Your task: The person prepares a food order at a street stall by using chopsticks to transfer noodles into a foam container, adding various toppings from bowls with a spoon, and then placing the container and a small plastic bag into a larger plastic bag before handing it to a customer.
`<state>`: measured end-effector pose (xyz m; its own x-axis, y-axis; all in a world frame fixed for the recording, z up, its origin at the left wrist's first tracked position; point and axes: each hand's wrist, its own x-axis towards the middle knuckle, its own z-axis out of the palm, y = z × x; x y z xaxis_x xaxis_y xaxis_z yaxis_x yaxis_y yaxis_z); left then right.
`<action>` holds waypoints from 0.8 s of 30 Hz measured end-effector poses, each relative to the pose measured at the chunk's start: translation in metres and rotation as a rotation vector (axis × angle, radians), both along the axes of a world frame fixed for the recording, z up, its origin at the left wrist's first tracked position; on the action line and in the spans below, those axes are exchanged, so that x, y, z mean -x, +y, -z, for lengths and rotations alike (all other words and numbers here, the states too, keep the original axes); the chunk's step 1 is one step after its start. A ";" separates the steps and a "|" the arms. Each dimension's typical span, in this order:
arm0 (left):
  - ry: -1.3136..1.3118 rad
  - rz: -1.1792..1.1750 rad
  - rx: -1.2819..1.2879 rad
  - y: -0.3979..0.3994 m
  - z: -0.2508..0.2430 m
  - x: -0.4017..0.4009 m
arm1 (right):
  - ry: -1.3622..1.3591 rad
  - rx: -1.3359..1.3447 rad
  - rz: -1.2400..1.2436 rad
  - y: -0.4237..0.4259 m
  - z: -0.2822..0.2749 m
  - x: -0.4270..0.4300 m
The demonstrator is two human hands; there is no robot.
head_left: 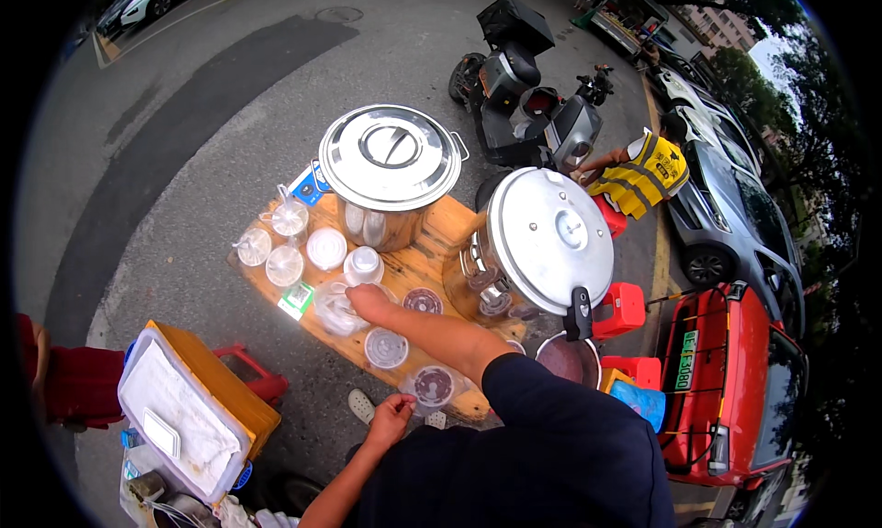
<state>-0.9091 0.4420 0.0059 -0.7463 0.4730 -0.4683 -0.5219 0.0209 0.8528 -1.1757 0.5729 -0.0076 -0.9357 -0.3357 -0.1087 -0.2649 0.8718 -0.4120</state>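
My left hand (391, 418) pinches the edge of a thin clear plastic bag that lies around a lidded cup (433, 386) with dark contents, at the near edge of the wooden table (331, 345). My right arm reaches across the table. The right hand (371, 303) rests at a pile of clear plastic bags (337, 311); its fingertips are hidden, so I cannot tell whether they grip. Between the hands stands another lidded cup (386, 347). A dark-filled cup (422, 300) sits beside my right forearm. Beyond the right hand are a stack of clear lids or cups (363, 265) and a white-lidded tub (326, 248).
Two large steel pots, one with a shiny lid (390, 156), one a pressure cooker (551, 238), stand on the table. Bagged cups (284, 266) line its far left. A plastic bin (186, 418) is at left. Red stools (619, 311), a scooter (524, 94) and a person in a yellow vest (644, 169) are beyond.
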 end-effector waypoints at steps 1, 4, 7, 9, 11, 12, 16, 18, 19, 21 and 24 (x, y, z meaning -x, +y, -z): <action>-0.003 -0.012 0.000 0.001 0.000 -0.003 | -0.002 0.003 -0.003 0.001 -0.002 -0.002; -0.003 -0.038 0.016 0.001 0.001 -0.008 | 0.032 0.076 -0.002 0.004 -0.008 -0.006; 0.019 -0.048 0.014 0.006 0.004 -0.012 | -0.016 0.080 0.008 0.009 -0.009 -0.008; 0.019 -0.059 0.018 0.006 0.003 -0.017 | -0.038 0.199 0.056 0.011 -0.011 -0.012; 0.028 -0.068 0.011 0.010 0.002 -0.019 | -0.016 0.220 0.101 0.011 -0.014 -0.016; 0.011 -0.079 0.012 0.010 0.001 -0.021 | 0.006 0.242 0.151 0.010 -0.015 -0.017; -0.023 -0.132 -0.001 0.014 -0.002 -0.023 | 0.048 0.331 0.216 0.012 -0.031 -0.024; -0.041 -0.148 0.011 0.017 -0.008 -0.022 | 0.094 0.504 0.261 0.015 -0.041 -0.030; -0.040 -0.169 0.006 0.015 -0.007 -0.021 | 0.091 0.592 0.289 0.016 -0.050 -0.036; -0.062 -0.230 0.014 0.012 -0.010 -0.018 | 0.066 0.674 0.258 0.016 -0.069 -0.061; -0.099 -0.364 0.005 0.006 -0.005 -0.017 | -0.112 0.723 0.156 0.025 -0.110 -0.127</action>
<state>-0.8923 0.4484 0.0108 -0.8160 0.1825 -0.5484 -0.5759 -0.1768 0.7982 -1.0485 0.5982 0.1028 -0.9745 -0.2240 -0.0085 -0.0834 0.3975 -0.9138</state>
